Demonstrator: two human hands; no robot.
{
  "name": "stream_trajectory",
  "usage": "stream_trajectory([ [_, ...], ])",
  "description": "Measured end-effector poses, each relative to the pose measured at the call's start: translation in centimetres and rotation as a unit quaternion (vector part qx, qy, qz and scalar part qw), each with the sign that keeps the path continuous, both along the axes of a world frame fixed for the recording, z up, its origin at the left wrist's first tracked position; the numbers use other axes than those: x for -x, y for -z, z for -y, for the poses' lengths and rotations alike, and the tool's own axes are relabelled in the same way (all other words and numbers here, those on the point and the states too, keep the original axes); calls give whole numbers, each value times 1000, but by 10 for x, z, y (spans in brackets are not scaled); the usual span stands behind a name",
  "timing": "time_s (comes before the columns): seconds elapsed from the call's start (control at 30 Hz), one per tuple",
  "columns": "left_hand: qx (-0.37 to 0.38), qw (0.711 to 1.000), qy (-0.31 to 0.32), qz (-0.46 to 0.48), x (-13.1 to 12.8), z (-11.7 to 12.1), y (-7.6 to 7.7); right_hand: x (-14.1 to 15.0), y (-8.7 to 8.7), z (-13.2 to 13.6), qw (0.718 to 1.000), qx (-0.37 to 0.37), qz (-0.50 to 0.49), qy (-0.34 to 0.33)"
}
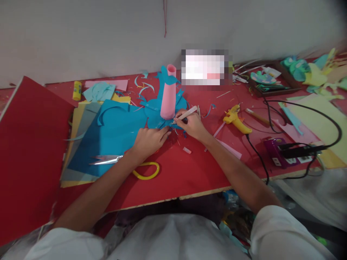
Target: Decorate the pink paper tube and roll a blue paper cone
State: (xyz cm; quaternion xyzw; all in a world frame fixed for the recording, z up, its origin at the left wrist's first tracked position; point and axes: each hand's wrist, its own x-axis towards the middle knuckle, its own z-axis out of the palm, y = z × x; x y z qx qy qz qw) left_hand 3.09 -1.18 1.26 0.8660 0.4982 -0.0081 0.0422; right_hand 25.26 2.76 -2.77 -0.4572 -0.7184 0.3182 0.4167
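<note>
My right hand (193, 124) grips a slim pale pen-like tool (188, 113), its tip down at the front of a blue paper cut-out (150, 108) with rounded lobes. I cannot make out whether it is a pen or a craft knife. A pink paper tube (168, 99) stands upright on the cut-out, with a blue paper piece (173, 79) around its upper part. Palm down, my left hand (150, 141) rests at the cut-out's front edge, fingers stretched toward the tool's tip. Beneath my left forearm lie yellow-handled scissors (148, 170), their blades over a blue sheet (116, 126).
A yellow glue gun (237, 119) with its cable lies right, near a purple box (276, 151) with black cables. Behind are a dark tray (291, 88) of craft pieces and a blurred-out bright rectangle (204, 66). A glue stick (77, 90) and a red board (29, 155) are left.
</note>
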Motion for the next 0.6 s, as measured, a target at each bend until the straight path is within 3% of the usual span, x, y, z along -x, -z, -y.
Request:
stream_trajectory([
  [0.6,-8,1000,5,-12,1,-1,2,0,0,0,1000,-9,0,-3],
])
